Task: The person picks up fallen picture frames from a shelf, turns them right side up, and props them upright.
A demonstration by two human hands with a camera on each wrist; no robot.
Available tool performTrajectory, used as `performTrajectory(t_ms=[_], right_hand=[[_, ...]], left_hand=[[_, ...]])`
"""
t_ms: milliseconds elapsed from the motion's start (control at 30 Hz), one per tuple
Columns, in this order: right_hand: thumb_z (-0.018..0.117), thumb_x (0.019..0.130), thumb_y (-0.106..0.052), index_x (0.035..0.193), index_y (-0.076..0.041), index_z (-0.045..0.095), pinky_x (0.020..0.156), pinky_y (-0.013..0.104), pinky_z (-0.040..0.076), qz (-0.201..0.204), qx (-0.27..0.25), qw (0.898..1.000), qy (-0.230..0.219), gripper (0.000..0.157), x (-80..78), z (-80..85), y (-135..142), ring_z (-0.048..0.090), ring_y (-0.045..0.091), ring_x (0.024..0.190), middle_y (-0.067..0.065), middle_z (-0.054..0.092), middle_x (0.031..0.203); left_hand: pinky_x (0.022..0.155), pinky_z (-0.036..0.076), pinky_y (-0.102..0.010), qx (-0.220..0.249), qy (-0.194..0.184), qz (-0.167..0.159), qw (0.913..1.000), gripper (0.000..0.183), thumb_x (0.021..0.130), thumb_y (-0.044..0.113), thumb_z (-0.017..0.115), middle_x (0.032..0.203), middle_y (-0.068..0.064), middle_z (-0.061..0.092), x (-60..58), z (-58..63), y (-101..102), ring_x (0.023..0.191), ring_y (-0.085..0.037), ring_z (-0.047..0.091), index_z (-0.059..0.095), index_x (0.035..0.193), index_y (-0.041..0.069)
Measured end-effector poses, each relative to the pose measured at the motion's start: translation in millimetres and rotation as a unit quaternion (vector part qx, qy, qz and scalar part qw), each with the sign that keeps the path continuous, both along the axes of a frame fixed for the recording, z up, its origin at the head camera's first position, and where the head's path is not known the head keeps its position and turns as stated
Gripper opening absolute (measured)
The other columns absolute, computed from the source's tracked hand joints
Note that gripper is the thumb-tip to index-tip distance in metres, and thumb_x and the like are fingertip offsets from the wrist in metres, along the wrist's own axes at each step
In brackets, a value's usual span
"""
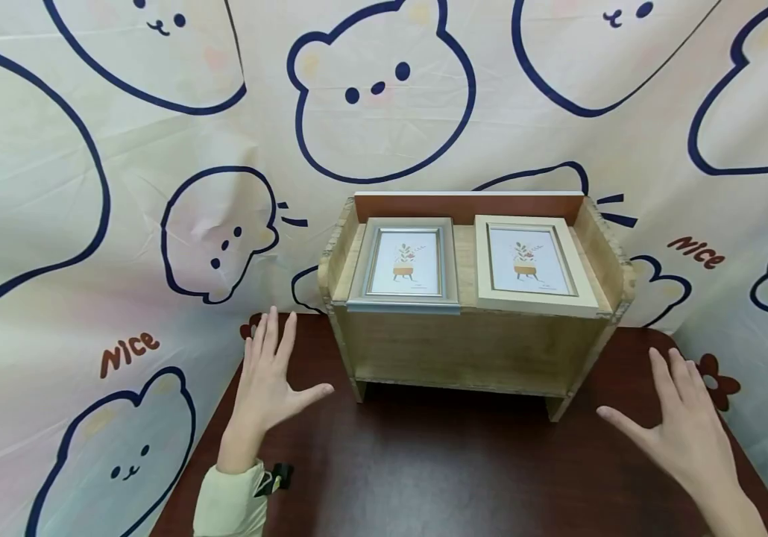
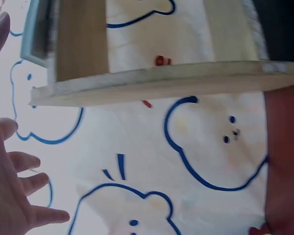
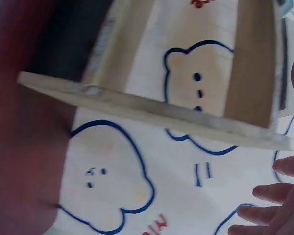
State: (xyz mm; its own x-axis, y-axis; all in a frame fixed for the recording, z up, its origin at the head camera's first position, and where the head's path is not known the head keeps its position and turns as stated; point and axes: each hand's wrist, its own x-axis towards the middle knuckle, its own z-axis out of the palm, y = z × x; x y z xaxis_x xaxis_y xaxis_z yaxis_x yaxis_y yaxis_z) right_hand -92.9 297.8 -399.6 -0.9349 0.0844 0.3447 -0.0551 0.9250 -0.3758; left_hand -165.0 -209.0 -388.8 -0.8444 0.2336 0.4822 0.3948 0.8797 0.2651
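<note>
We judged this to be a moment between grasps. The left hand (image 1: 266,391), fingers spread and thumb held out, hovered left of a pale plywood shelf unit (image 1: 451,347); the right hand (image 1: 682,429), spread the same way, hovered on its right. Both were free of any object, and we saw neither touching the unit.

Up on the unit's top, between its two raised side boards, sat two rectangular picture frames side by side with a gap between them: a silver-grey frame with a bluish front edge (image 1: 405,261) on the left and a cream frame with a thin dark inner line (image 1: 532,261) on the right. Each held a white print of a plant in a legged, ochre pot. We could not tell whether the frames lay flat or leaned slightly.

Handling either frame would, in our judgement, call for lifting the nearer hand over the side board and pinching the frame's outer edges, keeping fingers off the print. Reaching both at once might knock them together.

Below its front panel, the unit stood on short side legs on a dark red-brown glossy table (image 1: 451,462).
</note>
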Motion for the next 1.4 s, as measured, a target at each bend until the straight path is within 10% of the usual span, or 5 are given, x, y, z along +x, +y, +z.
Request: performTrajectory(t_ms=[433,633,767,1000,1400], right_hand=[[0.080,0.068,-0.031,0.137,-0.006,0.042,0.080,0.063,0.036,0.079,-0.072,0.986,0.126,0.083,-16.3,60.1,-42.1,0.047,0.046,0.109,0.026,0.048,0.129],[0.079,0.071,-0.026,0.127,-0.001,0.054,0.076,0.029,0.042,0.102,-0.112,0.977,0.149,0.067,-35.2,83.1,-62.8,0.059,0.039,0.089,0.024,0.062,0.107],[0.076,0.075,-0.024,0.125,-0.002,0.056,0.073,0.006,0.037,0.128,-0.155,0.972,0.124,0.059,-49.6,97.5,-76.5,0.063,0.035,0.088,0.021,0.064,0.105],[0.069,0.082,-0.029,0.126,-0.003,0.055,0.067,0.008,0.044,0.160,-0.218,0.961,0.053,0.053,-79.8,115.1,-101.1,0.061,0.005,0.081,0.017,0.062,0.111],[0.062,0.087,-0.034,0.129,0.000,0.051,0.079,0.032,0.049,0.173,-0.283,0.941,-0.064,0.055,-129.5,133.0,-133.1,0.059,0.026,0.098,0.016,0.060,0.113]], left_hand=[[0.101,0.027,-0.056,0.130,0.099,-0.104,0.9810,0.090,0.079,0.066,0.051,0.140,-0.018,0.039,-10.2,42.0,17.0,0.128,-0.034,0.035,0.038,0.138,-0.001],[0.095,0.038,-0.052,0.187,0.109,-0.142,0.9659,0.068,0.080,0.039,0.068,0.128,-0.020,0.052,-20.3,61.8,29.4,0.113,-0.034,0.051,0.049,0.129,-0.004],[0.087,0.045,-0.048,0.212,0.104,-0.153,0.9596,0.059,0.073,0.014,0.074,0.119,-0.022,0.057,-27.8,71.8,38.3,0.102,-0.033,0.058,0.053,0.124,-0.007],[0.068,0.053,-0.043,0.243,0.075,-0.154,0.9547,0.057,0.070,0.005,0.078,0.108,-0.025,0.060,-36.7,79.5,51.9,0.082,-0.034,0.062,0.054,0.118,-0.010],[0.091,0.046,-0.041,0.243,-0.052,-0.112,0.9622,0.067,0.079,0.020,0.072,0.127,-0.024,0.048,-49.1,92.0,75.2,0.113,-0.033,0.052,0.042,0.131,-0.007]])
